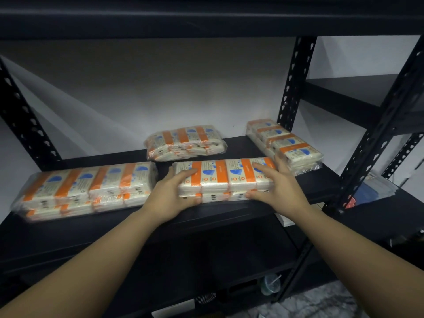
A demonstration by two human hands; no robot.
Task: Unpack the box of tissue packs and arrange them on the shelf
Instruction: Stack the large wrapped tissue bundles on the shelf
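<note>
- A tissue pack bundle is gripped at both ends and is being set on the front part of the black shelf, orange bands facing up.
- The left hand is wrapped around the left end, fingers curled over the top and the thumb tucked under the front edge.
- The right hand is clamped on the right end the same way, fingers on top, thumb low on the front face.
- A second bundle lies just beside it on the left, with a narrow gap between the two.
- A third bundle sits behind, near the back wall, and a fourth bundle is angled at the right, close to the right fingertips.
- For a tidy row, the held bundle is best slid left until that gap is closed and its front edge is lined up with the neighbour's.
- The soft wrap could crumple, so an even push from both ends is advised.
- The box cannot be seen here.
</note>
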